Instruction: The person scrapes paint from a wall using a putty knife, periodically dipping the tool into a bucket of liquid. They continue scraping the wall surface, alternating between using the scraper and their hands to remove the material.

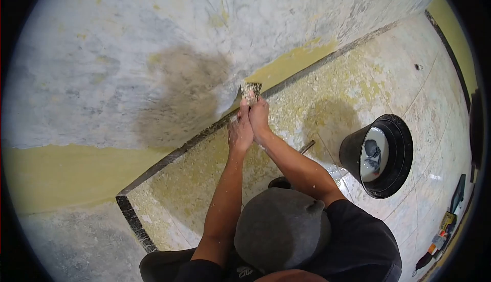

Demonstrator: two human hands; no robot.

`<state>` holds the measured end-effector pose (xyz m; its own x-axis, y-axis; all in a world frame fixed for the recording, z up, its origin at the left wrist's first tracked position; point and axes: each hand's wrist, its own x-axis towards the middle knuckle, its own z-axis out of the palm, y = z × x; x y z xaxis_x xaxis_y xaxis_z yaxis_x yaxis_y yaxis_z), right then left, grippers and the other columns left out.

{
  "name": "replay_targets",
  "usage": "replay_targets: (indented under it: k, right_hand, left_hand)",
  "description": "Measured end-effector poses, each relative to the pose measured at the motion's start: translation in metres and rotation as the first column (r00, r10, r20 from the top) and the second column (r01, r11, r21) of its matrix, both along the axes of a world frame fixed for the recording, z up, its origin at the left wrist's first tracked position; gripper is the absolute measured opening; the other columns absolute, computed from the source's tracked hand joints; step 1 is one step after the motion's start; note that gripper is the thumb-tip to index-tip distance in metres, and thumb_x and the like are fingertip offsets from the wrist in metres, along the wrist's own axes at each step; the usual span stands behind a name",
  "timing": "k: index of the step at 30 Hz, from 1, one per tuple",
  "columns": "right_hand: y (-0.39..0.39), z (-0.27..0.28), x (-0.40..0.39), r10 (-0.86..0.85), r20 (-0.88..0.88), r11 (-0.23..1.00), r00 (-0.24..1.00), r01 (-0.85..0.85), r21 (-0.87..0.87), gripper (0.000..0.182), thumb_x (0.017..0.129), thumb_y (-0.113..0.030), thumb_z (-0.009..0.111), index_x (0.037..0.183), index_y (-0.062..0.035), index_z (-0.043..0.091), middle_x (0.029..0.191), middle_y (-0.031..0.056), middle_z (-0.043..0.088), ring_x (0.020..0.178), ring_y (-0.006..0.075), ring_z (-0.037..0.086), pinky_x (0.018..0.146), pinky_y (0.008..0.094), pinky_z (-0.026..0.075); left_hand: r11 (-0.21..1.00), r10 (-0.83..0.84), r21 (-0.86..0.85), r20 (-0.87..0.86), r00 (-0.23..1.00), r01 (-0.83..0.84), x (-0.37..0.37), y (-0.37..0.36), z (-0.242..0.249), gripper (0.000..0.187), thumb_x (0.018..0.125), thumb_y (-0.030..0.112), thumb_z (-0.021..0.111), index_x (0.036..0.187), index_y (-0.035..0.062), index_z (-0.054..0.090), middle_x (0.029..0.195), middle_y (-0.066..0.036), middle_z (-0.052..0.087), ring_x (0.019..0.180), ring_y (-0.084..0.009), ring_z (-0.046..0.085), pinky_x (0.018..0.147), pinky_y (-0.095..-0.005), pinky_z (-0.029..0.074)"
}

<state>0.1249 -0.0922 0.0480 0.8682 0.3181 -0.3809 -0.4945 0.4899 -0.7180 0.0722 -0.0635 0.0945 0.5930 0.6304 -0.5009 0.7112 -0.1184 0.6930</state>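
Note:
Both my hands are together on a scraper (pixel 251 88), whose wide blade lies against the lower wall (pixel 179 77) where the mottled grey-white surface meets a yellow strip (pixel 296 63). My left hand (pixel 240 131) has its fingers stretched up along the tool toward the blade. Beside it, my right hand (pixel 259 116) is closed round the handle, which is mostly hidden. Pale flakes cover part of the blade.
Yellow and white flakes litter the tiled floor (pixel 353 87) along the dark skirting (pixel 194 139). A black bucket (pixel 350 151) with milky liquid and a dark cloth stands at right. Tools (pixel 448 222) lie at the far right edge.

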Motion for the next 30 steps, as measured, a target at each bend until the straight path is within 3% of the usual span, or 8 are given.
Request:
replay_targets:
  k: [3, 6, 10, 18, 24, 26, 28, 30]
  right_hand:
    - [0.001, 0.019, -0.003, 0.044, -0.089, 0.995, 0.995, -0.051, -0.081, 0.027, 0.094, -0.022, 0.048, 0.080, 0.0005, 0.053, 0.061, 0.0069, 0.053, 0.049, 0.0156, 0.049, 0.045, 0.0314, 0.041]
    - [0.004, 0.003, -0.002, 0.025, -0.037, 0.999, 0.999, -0.024, 0.029, 0.025, 0.094, -0.020, 0.047, 0.080, -0.0004, 0.052, 0.062, 0.0068, 0.053, 0.049, 0.0161, 0.049, 0.045, 0.0314, 0.041]
    - [0.005, 0.014, -0.005, 0.070, -0.060, 0.997, 0.996, -0.072, -0.028, 0.018, 0.090, -0.006, 0.030, 0.091, -0.0006, 0.046, 0.068, 0.0112, 0.051, 0.054, 0.0189, 0.052, 0.049, 0.0327, 0.044]
    - [0.010, 0.004, 0.016, -0.050, -0.004, 0.991, 0.999, 0.050, 0.122, 0.021, 0.093, -0.011, 0.036, 0.086, 0.0012, 0.051, 0.064, 0.0103, 0.054, 0.050, 0.0181, 0.052, 0.046, 0.0334, 0.045]
    - [0.021, -0.032, -0.003, 0.081, 0.083, 0.983, 0.993, -0.065, -0.174, 0.027, 0.094, -0.013, 0.034, 0.080, 0.0008, 0.053, 0.061, 0.0101, 0.055, 0.050, 0.0192, 0.054, 0.041, 0.0338, 0.043]
    - [0.014, -0.009, 0.007, 0.001, 0.051, 0.994, 0.999, 0.004, -0.107, 0.028, 0.093, -0.014, 0.035, 0.078, 0.0006, 0.053, 0.061, 0.0100, 0.055, 0.049, 0.0189, 0.054, 0.041, 0.0337, 0.042]
    - [0.004, -0.003, 0.031, -0.027, -0.018, 0.986, 0.999, 0.030, 0.166, 0.018, 0.093, -0.015, 0.043, 0.084, -0.0016, 0.052, 0.065, 0.0059, 0.054, 0.054, 0.0141, 0.053, 0.048, 0.0295, 0.044]
    - [-0.005, -0.009, 0.025, -0.019, -0.038, 0.989, 0.999, 0.025, 0.149, 0.020, 0.092, -0.013, 0.041, 0.079, -0.0010, 0.051, 0.063, 0.0077, 0.054, 0.053, 0.0163, 0.053, 0.047, 0.0310, 0.043]
  left_hand:
    - [0.997, 0.002, 0.072, 0.058, 0.998, -0.006, 0.001, 0.005, 0.003, 0.083, 0.086, 0.069, 0.025, 0.101, -0.0033, 0.061, 0.093, -0.026, 0.062, 0.092, -0.0317, 0.058, 0.082, -0.0385, 0.041]
    - [0.999, 0.007, 0.047, 0.068, 0.998, -0.011, 0.000, 0.007, -0.009, 0.072, 0.089, 0.061, 0.028, 0.093, -0.0027, 0.061, 0.092, -0.028, 0.060, 0.090, -0.0447, 0.054, 0.078, -0.0444, 0.041]
    - [0.991, 0.032, 0.121, 0.228, 0.973, -0.061, -0.001, 0.004, -0.001, 0.069, 0.090, 0.059, 0.032, 0.090, -0.0039, 0.060, 0.090, -0.028, 0.060, 0.089, -0.0456, 0.054, 0.077, -0.0445, 0.041]
    - [0.976, -0.101, 0.206, 0.137, 0.985, 0.072, 0.013, 0.015, 0.003, 0.065, 0.090, 0.056, 0.035, 0.092, -0.0040, 0.061, 0.092, -0.029, 0.060, 0.093, -0.0452, 0.055, 0.077, -0.0456, 0.041]
    - [0.971, 0.038, 0.222, 0.201, 0.979, -0.084, -0.002, 0.015, -0.013, 0.066, 0.089, 0.057, 0.035, 0.089, -0.0042, 0.061, 0.082, -0.029, 0.058, 0.083, -0.0484, 0.052, 0.072, -0.0446, 0.042]
    - [0.971, -0.135, 0.210, 0.074, 0.988, 0.117, 0.014, 0.015, 0.007, 0.067, 0.088, 0.057, 0.035, 0.096, -0.0038, 0.062, 0.098, -0.030, 0.059, 0.098, -0.0456, 0.053, 0.082, -0.0465, 0.042]
    - [0.928, -0.143, 0.351, 0.029, 0.989, 0.124, 0.027, 0.011, -0.003, 0.069, 0.088, 0.058, 0.033, 0.092, -0.0048, 0.062, 0.093, -0.032, 0.058, 0.095, -0.0478, 0.053, 0.081, -0.0476, 0.042]
    - [0.953, -0.161, 0.268, 0.065, 0.985, 0.138, 0.033, 0.005, 0.009, 0.071, 0.088, 0.059, 0.032, 0.090, -0.0049, 0.062, 0.089, -0.032, 0.058, 0.092, -0.0491, 0.053, 0.080, -0.0485, 0.042]
